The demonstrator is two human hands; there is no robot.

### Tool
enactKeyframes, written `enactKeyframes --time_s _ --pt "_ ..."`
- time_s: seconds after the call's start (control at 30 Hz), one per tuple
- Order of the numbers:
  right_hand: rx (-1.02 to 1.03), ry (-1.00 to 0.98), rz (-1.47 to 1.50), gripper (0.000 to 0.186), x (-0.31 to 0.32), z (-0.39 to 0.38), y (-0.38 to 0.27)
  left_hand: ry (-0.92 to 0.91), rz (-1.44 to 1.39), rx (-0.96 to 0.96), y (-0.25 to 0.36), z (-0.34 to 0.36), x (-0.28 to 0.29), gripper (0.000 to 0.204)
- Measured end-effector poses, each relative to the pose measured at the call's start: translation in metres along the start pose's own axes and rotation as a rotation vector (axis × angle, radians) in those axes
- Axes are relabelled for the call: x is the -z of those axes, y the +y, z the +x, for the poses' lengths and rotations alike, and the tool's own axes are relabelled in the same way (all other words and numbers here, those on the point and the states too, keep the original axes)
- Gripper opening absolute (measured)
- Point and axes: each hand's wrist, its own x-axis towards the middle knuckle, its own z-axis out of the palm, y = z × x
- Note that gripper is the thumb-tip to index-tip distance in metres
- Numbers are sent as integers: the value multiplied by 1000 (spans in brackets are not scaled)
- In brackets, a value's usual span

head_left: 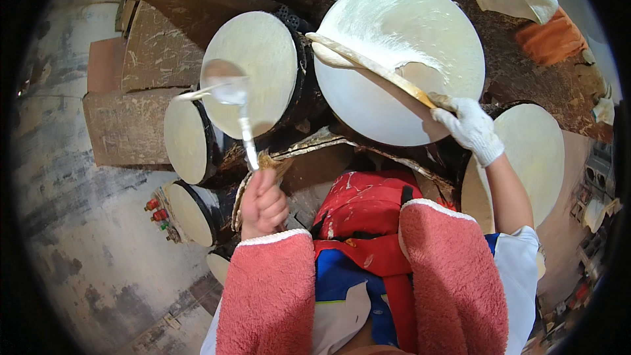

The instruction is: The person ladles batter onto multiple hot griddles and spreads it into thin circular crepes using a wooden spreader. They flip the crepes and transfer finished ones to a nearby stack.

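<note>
My left hand (261,205), bare, grips the handle of a pale, coated tool (246,125), whose blurred round head is over a cream round top (261,56) with a dark rim. A thin pale piece crosses near the head. My right hand (468,126), in a white knit glove, is closed on a long pale wooden stick (378,73). The stick lies across or just above a large white round surface (388,20) with a streaky wet-looking coating and a small tan patch; whether it touches cannot be told.
More cream round tops (184,141) (529,158) with dark sides stand around these. Worn brown boards (121,125) lie behind at left, an orange cloth (549,36) and pale sheet at back right. Red and green small items (156,210) sit at lower left, beside a stained grey floor (79,236).
</note>
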Motion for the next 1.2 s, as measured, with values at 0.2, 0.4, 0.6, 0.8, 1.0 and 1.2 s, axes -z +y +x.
enactKeyframes --time_s 0.2,0.4,0.6,0.8,1.0,1.2 --pt "60 313 -83 40 20 56 -5 133 -51 -27 -5 -16 17 35" --pt "68 36 -55 38 -31 7 -8 243 64 -14 14 -45 24 36" --pt "-91 198 169 39 -123 -104 -13 204 105 100 64 -60 49 36" --pt "-665 480 417 35 -278 -146 -55 179 156 191 117 -90 75 37" --pt "-237 608 1372 21 -317 20 -149 179 183 179 152 -140 89 36" --pt "-491 939 1517 22 -334 75 -189 182 263 113 185 -176 105 37"
